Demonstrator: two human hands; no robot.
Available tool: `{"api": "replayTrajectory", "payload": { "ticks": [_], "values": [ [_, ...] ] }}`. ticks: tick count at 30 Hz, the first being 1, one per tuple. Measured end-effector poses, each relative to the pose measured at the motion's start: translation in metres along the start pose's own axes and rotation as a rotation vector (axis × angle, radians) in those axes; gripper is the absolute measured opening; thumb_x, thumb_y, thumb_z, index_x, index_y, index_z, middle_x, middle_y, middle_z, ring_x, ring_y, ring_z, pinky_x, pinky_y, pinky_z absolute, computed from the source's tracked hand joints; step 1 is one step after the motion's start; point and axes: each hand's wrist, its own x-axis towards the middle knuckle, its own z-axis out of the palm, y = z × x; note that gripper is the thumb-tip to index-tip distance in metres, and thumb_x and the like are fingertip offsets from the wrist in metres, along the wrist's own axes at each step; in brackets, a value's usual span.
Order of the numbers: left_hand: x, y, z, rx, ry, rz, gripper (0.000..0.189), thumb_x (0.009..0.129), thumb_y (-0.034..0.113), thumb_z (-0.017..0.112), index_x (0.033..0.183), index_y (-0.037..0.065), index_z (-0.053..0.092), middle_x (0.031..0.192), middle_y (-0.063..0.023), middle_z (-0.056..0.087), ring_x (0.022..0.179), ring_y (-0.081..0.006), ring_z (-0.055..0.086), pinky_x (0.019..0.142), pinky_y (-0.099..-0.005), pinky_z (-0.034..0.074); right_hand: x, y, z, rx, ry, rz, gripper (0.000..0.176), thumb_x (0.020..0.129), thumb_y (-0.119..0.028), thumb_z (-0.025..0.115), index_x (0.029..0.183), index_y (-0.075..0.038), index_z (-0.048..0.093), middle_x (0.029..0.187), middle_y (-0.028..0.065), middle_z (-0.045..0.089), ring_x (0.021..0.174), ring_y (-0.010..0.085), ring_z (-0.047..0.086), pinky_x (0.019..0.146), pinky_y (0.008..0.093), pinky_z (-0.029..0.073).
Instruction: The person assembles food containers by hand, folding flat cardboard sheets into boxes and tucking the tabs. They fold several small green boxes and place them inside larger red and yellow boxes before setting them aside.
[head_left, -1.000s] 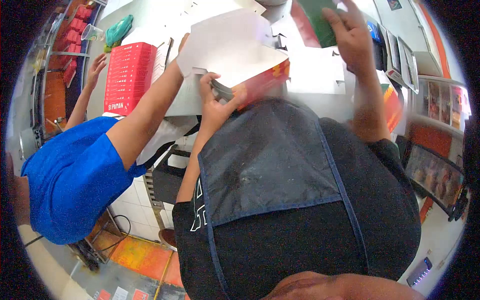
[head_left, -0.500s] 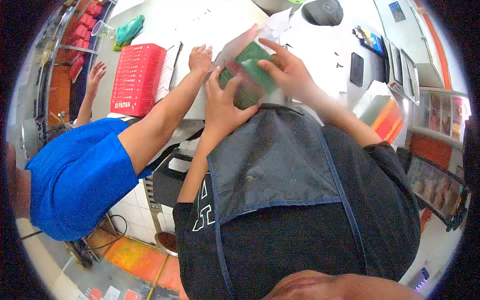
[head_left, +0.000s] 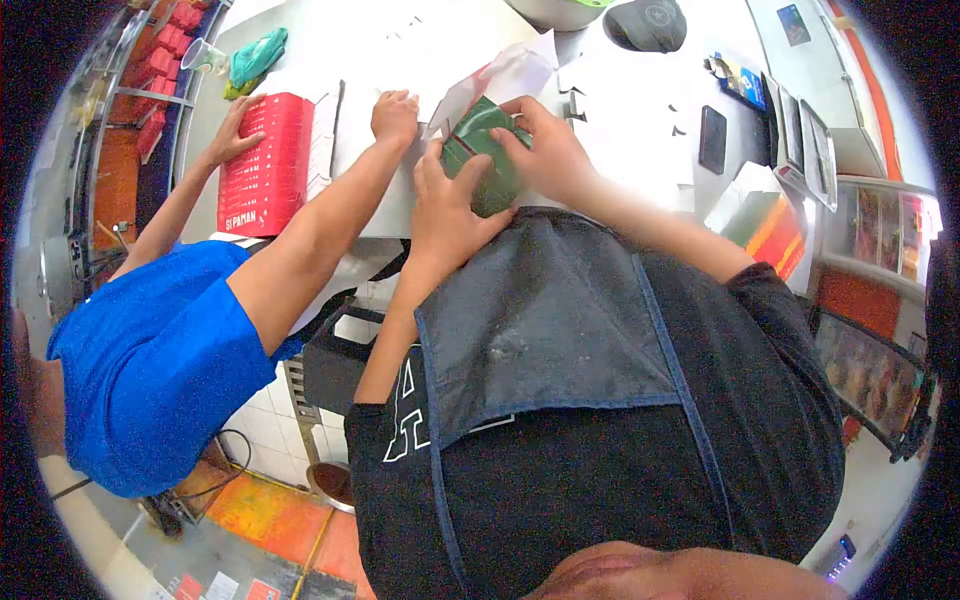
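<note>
A green printed carton [head_left: 492, 150] with white inner flaps [head_left: 515, 78] stands at the table's near edge, close to my apron. My left hand [head_left: 450, 205] is wrapped round its lower left side, thumb and fingers on the green face. On the upper right, my right hand [head_left: 545, 150] has its fingers bent over the carton's edge. The flaps at its far end stick up and outward. The carton's underside is hidden.
A co-worker in a blue shirt [head_left: 165, 370] sits at left, one hand on a stack of red cartons [head_left: 265, 165]. The white table [head_left: 370, 40] also carries a phone [head_left: 713, 138], a dark cap [head_left: 645, 25], a teal bag [head_left: 258, 58] and an orange-green carton [head_left: 775, 235] at right.
My right hand has moved down and left, and the green panel with it now lies against the carton. The co-worker's far hand has come onto the red stack, which has shifted slightly left.
</note>
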Motion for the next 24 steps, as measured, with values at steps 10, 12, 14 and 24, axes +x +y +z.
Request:
{"api": "replayTrajectory", "payload": {
  "ticks": [10,12,14,24],
  "values": [
    [-0.003,-0.004,0.011,-0.101,-0.020,-0.014,0.056,0.071,0.027,0.089,0.122,0.021,0.066,0.151,-0.0350,0.026,0.141,-0.0561,0.026,0.115,-0.0598,0.032,-0.003,-0.002,0.000,-0.026,-0.016,-0.017,0.035,0.098,-0.024,0.062,0.125,-0.002,0.054,0.106,0.0292,0.069,0.100,0.0494,0.066,0.088,0.0547,0.052],
    [-0.002,-0.005,0.015,-0.102,-0.015,-0.027,0.054,0.071,0.026,0.089,0.120,0.021,0.067,0.152,-0.0353,0.026,0.141,-0.0560,0.025,0.116,-0.0593,0.031,-0.004,-0.002,0.001,-0.058,-0.013,-0.025,0.035,0.099,-0.024,0.060,0.126,-0.002,0.053,0.106,0.0294,0.069,0.100,0.0497,0.066,0.087,0.0556,0.051],
    [-0.001,-0.010,0.016,-0.111,-0.009,0.007,0.053,0.071,0.026,0.089,0.119,0.021,0.068,0.152,-0.0356,0.025,0.142,-0.0561,0.024,0.116,-0.0593,0.031,-0.004,-0.002,0.002,-0.090,-0.003,-0.041,0.034,0.100,-0.023,0.061,0.126,-0.003,0.053,0.106,0.0280,0.070,0.100,0.0483,0.067,0.086,0.0541,0.052],
    [-0.002,-0.011,0.020,-0.113,-0.019,-0.011,0.048,0.071,0.025,0.088,0.116,0.022,0.072,0.153,-0.0388,0.022,0.142,-0.0576,0.021,0.117,-0.0599,0.029,-0.006,-0.007,0.001,-0.123,0.006,-0.078,0.035,0.101,-0.024,0.057,0.128,-0.002,0.050,0.104,0.0305,0.068,0.099,0.0512,0.064,0.086,0.0570,0.051]
  ]
}}
